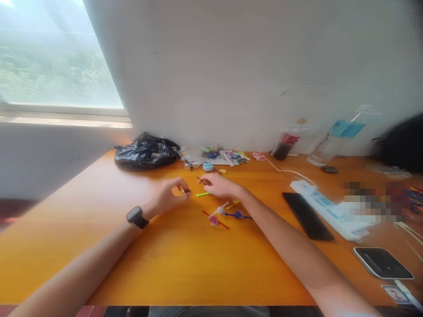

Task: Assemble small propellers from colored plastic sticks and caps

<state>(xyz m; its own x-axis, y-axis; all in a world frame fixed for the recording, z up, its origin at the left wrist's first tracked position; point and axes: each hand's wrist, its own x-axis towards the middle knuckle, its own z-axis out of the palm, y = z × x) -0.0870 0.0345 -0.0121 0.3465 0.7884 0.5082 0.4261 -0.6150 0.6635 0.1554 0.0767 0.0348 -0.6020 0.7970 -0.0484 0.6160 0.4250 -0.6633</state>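
Note:
My left hand [172, 193], with a black watch [136, 216] on its wrist, rests on the orange table [185, 264], fingers pinched on a tiny dark piece at their tips. My right hand [220, 186] lies just to its right, fingers closed on a thin dark stick [200, 179]. A green plastic pick [202, 193] lies between the two hands. Beside my right forearm lie more small picks: a red one with a pink piece [214, 219], a blue one [238, 215], a yellow one [233, 204] and a white one [220, 208].
A black plastic bag [145, 150] sits against the wall at the back left. Small colourful items [218, 156] and a blue round tin [208, 166] lie behind the hands. Two bottles [337, 141], a black phone [307, 215], a white power strip [327, 209] and another device [381, 263] are on the right.

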